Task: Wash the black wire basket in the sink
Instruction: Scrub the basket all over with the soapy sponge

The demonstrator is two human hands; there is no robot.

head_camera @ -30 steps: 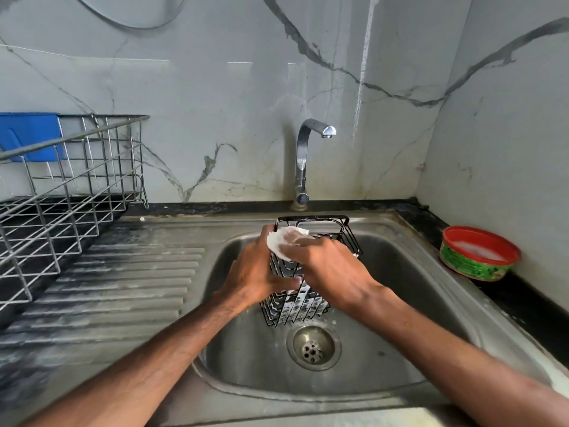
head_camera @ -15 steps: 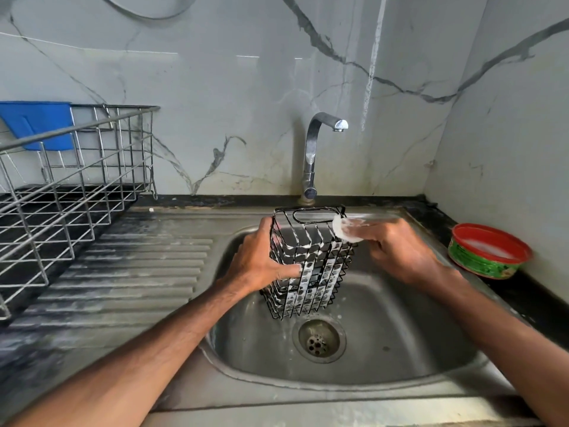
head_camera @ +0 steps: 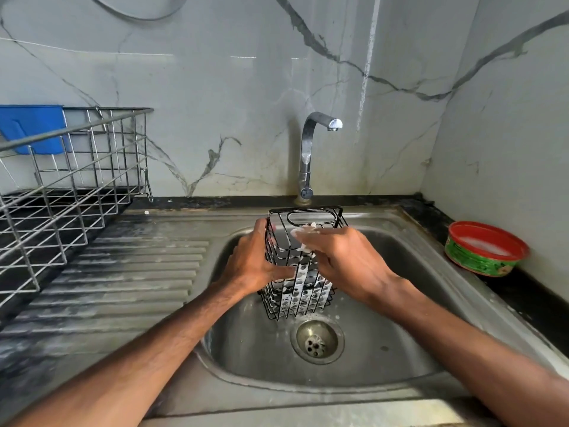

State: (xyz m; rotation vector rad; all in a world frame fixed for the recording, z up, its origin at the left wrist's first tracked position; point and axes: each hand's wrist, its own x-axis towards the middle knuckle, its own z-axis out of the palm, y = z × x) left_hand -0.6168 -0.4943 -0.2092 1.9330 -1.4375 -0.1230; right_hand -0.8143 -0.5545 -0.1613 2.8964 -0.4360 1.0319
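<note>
Mid-scrub: the tall black wire basket [head_camera: 297, 291] is upright in the steel sink [head_camera: 400, 349]. The left hand [head_camera: 255, 263] has its grip curled round one side, while the right hand [head_camera: 345, 260] pinches a white soapy pad [head_camera: 303, 234] at the rim. Next, I'd guess, the remaining sides, then rinsing.

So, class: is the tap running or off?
Off: no water stream falls from the tap into the sink.

Sink basin [head_camera: 400, 334]: black wire basket [head_camera: 304, 291], upright, fills the middle rear just behind the drain [head_camera: 317, 342], left hand [head_camera: 255, 260] gripping its left side, right hand [head_camera: 348, 260] holding a white pad [head_camera: 303, 234] at its right. Basin floor open in front and right. Tap [head_camera: 308, 155] rises directly behind the basket. Ribbed drainboard [head_camera: 129, 282] open; dish rack [head_camera: 77, 127] blocks far left, green tub [head_camera: 480, 263] the right corner.
</note>
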